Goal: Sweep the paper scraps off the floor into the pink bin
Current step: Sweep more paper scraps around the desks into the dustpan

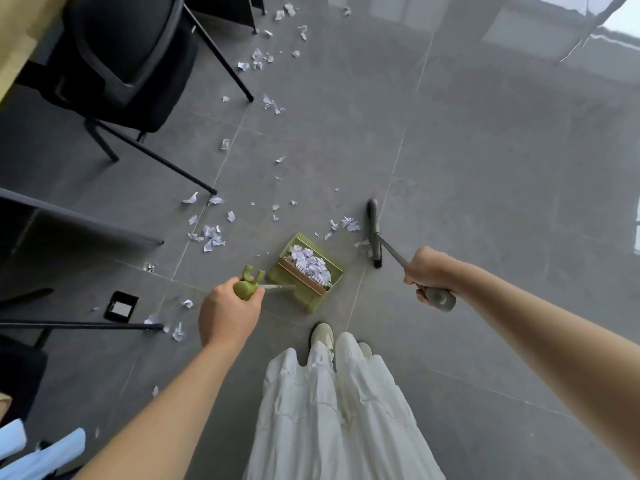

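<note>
A grey tiled floor [467, 168] spreads under one black chair [114, 64], which stands well beyond the one green dustpan [306, 271], up and to its left. White trousers [339, 410] and two pale shoes [321, 336] stand just behind the dustpan. One grey broom [374, 233] rests its head on the floor just right of the dustpan; the right hand [427, 271] is curled tight around its handle. The left hand [228, 315] is wrapped round the dustpan's green grip. One heap of paper scraps [310, 263] lies inside the dustpan. Dozens more loose scraps [211, 237], too many to count, trail from its left side away past the chair. One small black square object [121, 306] lies left of the dustpan.
</note>
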Action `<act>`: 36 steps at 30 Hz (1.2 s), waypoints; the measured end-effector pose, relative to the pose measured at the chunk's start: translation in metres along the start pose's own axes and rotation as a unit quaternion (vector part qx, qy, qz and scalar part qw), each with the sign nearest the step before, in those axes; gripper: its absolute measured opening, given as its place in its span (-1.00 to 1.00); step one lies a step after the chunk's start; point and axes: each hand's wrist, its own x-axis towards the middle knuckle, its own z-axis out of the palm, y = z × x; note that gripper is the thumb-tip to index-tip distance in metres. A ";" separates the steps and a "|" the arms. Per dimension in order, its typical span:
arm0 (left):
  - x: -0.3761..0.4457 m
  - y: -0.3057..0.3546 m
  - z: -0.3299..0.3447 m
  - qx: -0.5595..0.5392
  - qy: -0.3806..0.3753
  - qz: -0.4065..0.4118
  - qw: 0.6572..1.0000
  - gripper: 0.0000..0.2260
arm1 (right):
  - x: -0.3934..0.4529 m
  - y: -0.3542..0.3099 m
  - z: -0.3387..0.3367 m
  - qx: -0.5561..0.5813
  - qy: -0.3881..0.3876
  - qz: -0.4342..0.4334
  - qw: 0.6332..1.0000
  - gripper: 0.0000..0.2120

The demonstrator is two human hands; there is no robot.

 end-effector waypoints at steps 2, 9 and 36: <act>0.002 0.003 0.002 0.003 0.000 0.000 1.000 -0.80 | 0.000 -0.007 0.003 -0.038 0.004 -0.008 0.999 -0.94; 0.003 0.011 0.004 0.009 -0.006 0.005 1.000 -0.80 | -0.017 -0.013 0.016 -0.180 -0.010 -0.071 0.981 -0.74; 0.002 0.007 0.006 -0.008 -0.026 0.021 0.999 -0.83 | -0.046 -0.016 0.027 -0.374 0.004 -0.113 0.921 -0.63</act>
